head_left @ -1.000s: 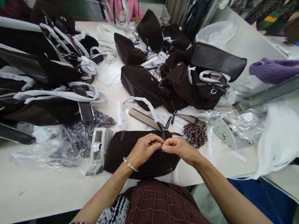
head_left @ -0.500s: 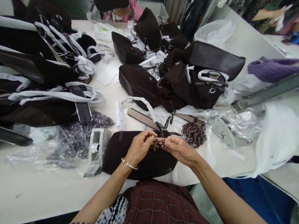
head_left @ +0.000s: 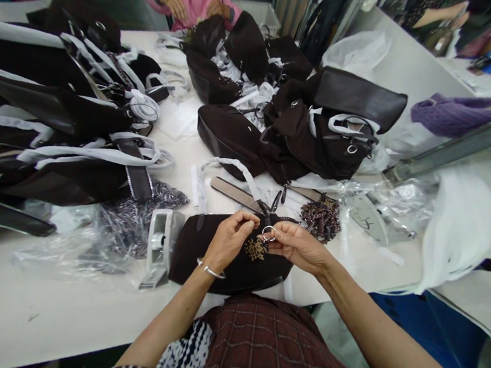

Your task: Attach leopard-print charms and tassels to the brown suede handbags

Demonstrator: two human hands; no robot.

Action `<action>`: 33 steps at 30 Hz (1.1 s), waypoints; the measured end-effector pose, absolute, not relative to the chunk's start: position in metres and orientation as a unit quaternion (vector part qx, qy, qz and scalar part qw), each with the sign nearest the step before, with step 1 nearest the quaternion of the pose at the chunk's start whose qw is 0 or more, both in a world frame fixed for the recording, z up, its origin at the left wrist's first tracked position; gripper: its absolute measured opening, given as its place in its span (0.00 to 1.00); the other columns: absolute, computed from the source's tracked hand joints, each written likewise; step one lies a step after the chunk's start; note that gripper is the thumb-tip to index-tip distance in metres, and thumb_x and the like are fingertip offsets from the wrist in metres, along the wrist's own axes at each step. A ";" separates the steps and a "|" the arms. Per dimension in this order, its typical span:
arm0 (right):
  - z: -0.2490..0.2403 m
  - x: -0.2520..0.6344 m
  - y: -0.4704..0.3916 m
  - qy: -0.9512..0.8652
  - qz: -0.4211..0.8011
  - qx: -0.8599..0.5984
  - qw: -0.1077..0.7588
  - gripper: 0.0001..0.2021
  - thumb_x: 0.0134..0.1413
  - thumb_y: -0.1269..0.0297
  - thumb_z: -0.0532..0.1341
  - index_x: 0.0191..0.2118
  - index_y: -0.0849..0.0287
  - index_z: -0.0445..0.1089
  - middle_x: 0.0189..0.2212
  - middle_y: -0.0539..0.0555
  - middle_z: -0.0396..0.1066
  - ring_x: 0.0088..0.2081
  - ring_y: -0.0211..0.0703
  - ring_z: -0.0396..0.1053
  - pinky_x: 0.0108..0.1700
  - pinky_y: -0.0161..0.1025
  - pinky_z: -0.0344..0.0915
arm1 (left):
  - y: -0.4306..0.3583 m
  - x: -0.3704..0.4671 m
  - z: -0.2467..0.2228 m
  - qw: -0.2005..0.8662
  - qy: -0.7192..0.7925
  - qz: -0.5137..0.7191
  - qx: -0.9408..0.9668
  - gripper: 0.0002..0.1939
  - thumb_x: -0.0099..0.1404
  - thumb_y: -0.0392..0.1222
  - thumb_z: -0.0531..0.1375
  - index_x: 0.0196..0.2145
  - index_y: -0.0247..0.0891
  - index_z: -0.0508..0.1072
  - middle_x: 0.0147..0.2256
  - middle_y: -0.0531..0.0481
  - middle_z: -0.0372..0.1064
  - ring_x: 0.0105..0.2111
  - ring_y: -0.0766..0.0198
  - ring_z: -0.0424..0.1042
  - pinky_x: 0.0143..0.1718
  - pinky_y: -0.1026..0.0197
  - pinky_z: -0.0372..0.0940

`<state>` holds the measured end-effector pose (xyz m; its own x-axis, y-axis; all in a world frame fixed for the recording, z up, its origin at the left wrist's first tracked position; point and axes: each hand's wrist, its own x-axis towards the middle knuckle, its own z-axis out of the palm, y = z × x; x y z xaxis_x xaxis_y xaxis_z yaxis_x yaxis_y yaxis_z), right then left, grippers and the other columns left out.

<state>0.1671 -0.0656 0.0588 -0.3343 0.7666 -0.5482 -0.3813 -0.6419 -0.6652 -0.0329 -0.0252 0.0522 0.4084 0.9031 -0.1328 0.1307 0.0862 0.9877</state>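
Observation:
My right hand [head_left: 299,247] pinches a silver-coloured metal ring [head_left: 269,228] between thumb and finger. Beside the ring hangs a small leopard-print charm [head_left: 256,249], which looks joined to it. Close on the left, my left hand [head_left: 230,237] has thumb and fingertips pressed together; whatever they hold, if anything, is too small to make out. Both hands are above a dark brown handbag [head_left: 223,276] lying on the table, its white-wrapped handle [head_left: 244,169] standing up behind. A pile of brown patterned trimmings [head_left: 321,223] lies just right of the bag.
Grey tape dispensers [head_left: 161,247] flank the bag. Dark handbags [head_left: 59,138] crowd the left side, and more bags [head_left: 300,121] are heaped at the back. Plastic-wrapped dark pieces [head_left: 127,218] lie left. A co-worker in a pink sleeve [head_left: 229,12] sits opposite.
My hands have drawn slightly apart. The leopard-print charm now hangs in plain view below my fingers, and the ring stands more upright. Across the table, the dark bag before the co-worker has been lowered.

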 end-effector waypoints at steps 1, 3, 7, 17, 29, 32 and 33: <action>0.058 0.167 -0.066 -0.217 0.787 -0.453 0.358 0.13 0.48 0.57 0.70 0.33 0.59 0.68 0.40 0.54 0.76 0.40 0.41 0.73 0.48 0.42 0.68 | -0.025 -0.032 0.053 0.600 0.432 0.320 0.593 0.12 0.67 0.44 0.54 0.40 0.37 0.74 0.37 0.49 0.73 0.38 0.63 0.71 0.42 0.63 0.63; 0.057 0.168 -0.065 -0.226 0.782 -0.471 0.339 0.15 0.47 0.55 0.70 0.33 0.59 0.69 0.39 0.54 0.76 0.38 0.40 0.73 0.46 0.41 0.68 | -0.024 -0.028 0.052 0.609 0.423 0.306 0.597 0.12 0.66 0.43 0.55 0.42 0.37 0.74 0.37 0.49 0.73 0.37 0.63 0.71 0.41 0.63 0.64; 0.058 0.169 -0.064 -0.248 0.766 -0.507 0.307 0.16 0.45 0.53 0.71 0.30 0.60 0.69 0.30 0.50 0.73 0.29 0.35 0.69 0.36 0.35 0.66 | -0.024 -0.019 0.047 0.615 0.401 0.288 0.615 0.08 0.62 0.41 0.59 0.36 0.36 0.75 0.34 0.49 0.73 0.34 0.64 0.71 0.37 0.64 0.64; 0.016 0.157 -0.088 -0.246 0.645 -0.602 0.400 0.19 0.44 0.50 0.70 0.36 0.60 0.73 0.27 0.49 0.71 0.27 0.35 0.63 0.30 0.34 0.58 | -0.041 0.009 0.010 0.633 0.522 0.327 0.469 0.03 0.58 0.38 0.60 0.31 0.36 0.72 0.26 0.53 0.70 0.26 0.68 0.69 0.29 0.66 0.65; -0.015 0.165 -0.078 -0.234 0.543 -0.665 0.456 0.15 0.47 0.49 0.65 0.30 0.56 0.67 0.24 0.50 0.71 0.24 0.41 0.67 0.30 0.40 0.67 | -0.005 0.022 -0.025 0.637 0.539 0.263 0.484 0.11 0.56 0.33 0.62 0.39 0.34 0.74 0.31 0.50 0.71 0.29 0.67 0.72 0.29 0.65 0.71; -0.019 0.166 -0.072 -0.256 0.497 -0.689 0.461 0.12 0.49 0.52 0.63 0.29 0.55 0.67 0.21 0.49 0.70 0.21 0.40 0.65 0.26 0.38 0.64 | 0.004 0.035 -0.038 0.622 0.544 0.245 0.506 0.13 0.55 0.33 0.63 0.41 0.35 0.73 0.33 0.50 0.71 0.27 0.69 0.70 0.25 0.67 0.70; -0.019 0.167 -0.070 -0.260 0.482 -0.697 0.463 0.12 0.50 0.52 0.62 0.29 0.55 0.67 0.20 0.48 0.69 0.21 0.40 0.65 0.25 0.38 0.63 | 0.007 0.039 -0.043 0.619 0.549 0.240 0.507 0.12 0.55 0.34 0.63 0.40 0.35 0.73 0.32 0.51 0.70 0.27 0.69 0.70 0.24 0.68 0.70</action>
